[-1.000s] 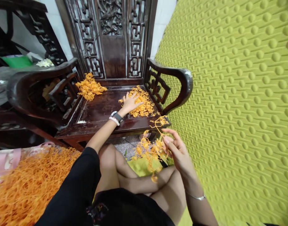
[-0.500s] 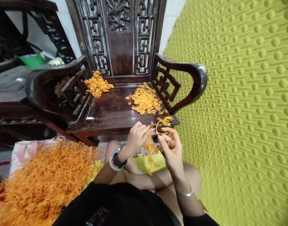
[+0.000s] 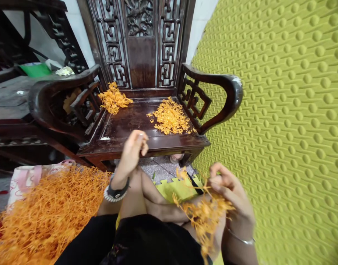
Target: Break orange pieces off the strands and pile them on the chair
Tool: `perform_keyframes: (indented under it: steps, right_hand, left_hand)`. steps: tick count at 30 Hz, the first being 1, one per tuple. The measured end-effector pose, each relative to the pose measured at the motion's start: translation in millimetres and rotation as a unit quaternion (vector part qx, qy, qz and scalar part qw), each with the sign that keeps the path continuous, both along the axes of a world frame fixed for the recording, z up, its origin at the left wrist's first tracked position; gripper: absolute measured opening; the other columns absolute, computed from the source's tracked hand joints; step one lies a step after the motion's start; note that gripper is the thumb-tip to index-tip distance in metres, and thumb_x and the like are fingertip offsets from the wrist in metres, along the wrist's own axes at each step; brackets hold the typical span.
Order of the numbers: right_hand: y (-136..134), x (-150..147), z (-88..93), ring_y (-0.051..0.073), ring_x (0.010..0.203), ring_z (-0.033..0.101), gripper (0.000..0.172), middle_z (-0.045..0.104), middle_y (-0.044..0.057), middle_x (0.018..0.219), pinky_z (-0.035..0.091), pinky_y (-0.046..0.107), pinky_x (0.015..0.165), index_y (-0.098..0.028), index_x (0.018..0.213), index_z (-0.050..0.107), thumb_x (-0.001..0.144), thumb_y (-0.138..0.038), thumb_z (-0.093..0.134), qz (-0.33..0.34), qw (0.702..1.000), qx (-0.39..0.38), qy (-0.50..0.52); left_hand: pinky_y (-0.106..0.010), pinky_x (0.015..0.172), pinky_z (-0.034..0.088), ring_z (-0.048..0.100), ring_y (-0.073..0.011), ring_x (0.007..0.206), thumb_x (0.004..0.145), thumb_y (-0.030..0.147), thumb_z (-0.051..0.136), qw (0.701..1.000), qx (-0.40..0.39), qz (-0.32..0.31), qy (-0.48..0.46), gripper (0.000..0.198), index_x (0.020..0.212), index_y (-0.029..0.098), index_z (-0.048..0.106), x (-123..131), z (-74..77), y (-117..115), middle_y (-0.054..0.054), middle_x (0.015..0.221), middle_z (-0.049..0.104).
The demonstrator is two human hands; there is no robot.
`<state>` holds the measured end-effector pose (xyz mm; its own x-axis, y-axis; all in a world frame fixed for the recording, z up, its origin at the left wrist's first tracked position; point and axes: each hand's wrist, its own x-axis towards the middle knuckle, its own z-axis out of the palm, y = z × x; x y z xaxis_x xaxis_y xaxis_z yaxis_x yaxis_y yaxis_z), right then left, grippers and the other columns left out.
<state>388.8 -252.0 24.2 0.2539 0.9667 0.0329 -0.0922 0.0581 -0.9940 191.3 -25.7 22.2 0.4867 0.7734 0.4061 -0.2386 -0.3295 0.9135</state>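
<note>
My right hand [image 3: 229, 187] pinches a bunch of orange plastic-looking sprigs [image 3: 203, 217], which hangs down over my right leg. The sprigs are thin, branching and slightly blurred. In front of the chair's front edge, my left hand [image 3: 134, 149] is raised with its fingers curled together; whether a small piece is between them I cannot make out. On the chair seat [image 3: 130, 129] lie two heaps of small orange pieces: one heap [image 3: 114, 98] at the back left, another heap [image 3: 171, 117] at the right.
A large pile of orange strands [image 3: 55, 209] fills the lower left, beside a white bag [image 3: 24, 184] with pink handles. The dark carved armrest [image 3: 232, 94] borders the seat at right. A yellow-green bumpy mat [image 3: 290, 129] stands along the right side.
My hands have moved apart. The left has gone left and slightly up, away from the sprigs; the right has come down and right with the bunch hanging from it.
</note>
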Motion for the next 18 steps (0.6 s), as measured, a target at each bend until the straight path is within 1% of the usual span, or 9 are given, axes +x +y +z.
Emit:
perform_keyframes:
  steps: [2,4,6,8,9,11,14,16,18]
  right_hand:
    - [19,-3,-5.8,0.006,0.038,0.018,0.03,0.028,-0.011,0.048,0.011,0.022,0.04,-0.024,0.085,0.038,0.085,-0.041,0.062,0.08,0.997,0.018,-0.001]
    - [28,-5,-7.6,0.005,0.037,0.018,0.031,0.028,-0.011,0.048,0.012,0.021,0.04,-0.023,0.084,0.038,0.085,-0.043,0.062,0.111,0.993,0.028,-0.002]
    - [28,-3,-5.7,0.005,0.038,0.018,0.034,0.029,-0.011,0.048,0.012,0.021,0.04,-0.023,0.082,0.037,0.084,-0.044,0.063,0.104,0.994,0.024,-0.006]
    - [22,-1,-2.2,0.005,0.039,0.015,0.036,0.028,-0.011,0.048,0.012,0.021,0.04,-0.023,0.081,0.038,0.082,-0.045,0.066,0.078,0.997,0.016,-0.013]
    - [19,0,-0.3,0.005,0.041,0.013,0.036,0.026,-0.011,0.049,0.011,0.021,0.04,-0.023,0.08,0.038,0.081,-0.045,0.067,0.064,0.998,0.011,-0.012]
    - [13,0,2.9,0.005,0.041,0.012,0.035,0.025,-0.011,0.05,0.01,0.021,0.04,-0.023,0.078,0.039,0.081,-0.042,0.068,0.059,0.998,0.007,0.01]
    - [4,-6,7.2,0.005,0.041,0.015,0.034,0.027,-0.009,0.052,0.011,0.02,0.039,-0.023,0.076,0.038,0.08,-0.037,0.069,0.052,0.995,0.021,0.088]
    - [-4,-11,9.7,0.006,0.041,0.017,0.032,0.029,-0.009,0.054,0.014,0.02,0.038,-0.024,0.078,0.039,0.08,-0.032,0.07,0.004,0.992,0.028,0.123]
    - [-14,-14,11.2,0.006,0.041,0.021,0.028,0.03,-0.009,0.054,0.02,0.019,0.038,-0.025,0.082,0.041,0.082,-0.03,0.069,-0.063,0.992,0.029,0.109]
  left_hand:
    - [-0.023,0.052,0.034,0.041,-0.0092,0.053,0.096,0.052,0.033,0.991,0.028,-0.12,0.052,0.038,0.097,0.021,0.055,26,5.5,-20,0.003,0.067,0.044]
    - [-0.025,0.061,0.037,0.047,-0.0104,0.065,0.095,0.055,0.033,0.967,0.102,-0.202,0.116,0.044,0.102,0.021,0.06,41,9.8,-33,-0.001,0.078,0.051]
    - [-0.025,0.064,0.037,0.048,-0.0109,0.068,0.089,0.059,0.047,0.929,0.171,-0.284,0.165,0.043,0.094,0.02,0.066,43,10.2,-37,-0.001,0.081,0.055]
    - [-0.024,0.058,0.033,0.043,-0.0095,0.06,0.079,0.059,0.062,0.884,0.204,-0.38,0.181,0.041,0.077,0.018,0.067,35,5.7,-35,0.002,0.067,0.052]
    - [-0.024,0.055,0.031,0.04,-0.0088,0.055,0.077,0.058,0.065,0.866,0.212,-0.416,0.179,0.042,0.067,0.017,0.064,29,2.3,-33,0.003,0.059,0.048]
    - [-0.024,0.052,0.029,0.037,-0.008,0.051,0.079,0.055,0.064,0.849,0.228,-0.445,0.174,0.045,0.057,0.016,0.056,17,-4.7,-32,0.004,0.053,0.043]
    - [-0.024,0.051,0.031,0.039,-0.0079,0.051,0.087,0.046,0.057,0.848,0.257,-0.425,0.185,0.041,0.059,0.017,0.052,5,-10.3,-35,0.003,0.054,0.045]
    - [-0.024,0.054,0.034,0.043,-0.0091,0.054,0.093,0.04,0.049,0.844,0.269,-0.424,0.187,0.038,0.063,0.017,0.054,2,-11.0,-39,0.002,0.057,0.049]
    - [-0.025,0.058,0.038,0.048,-0.0108,0.058,0.094,0.035,0.046,0.846,0.281,-0.42,0.167,0.035,0.065,0.018,0.055,-1,-11.9,-41,-0.001,0.06,0.054]
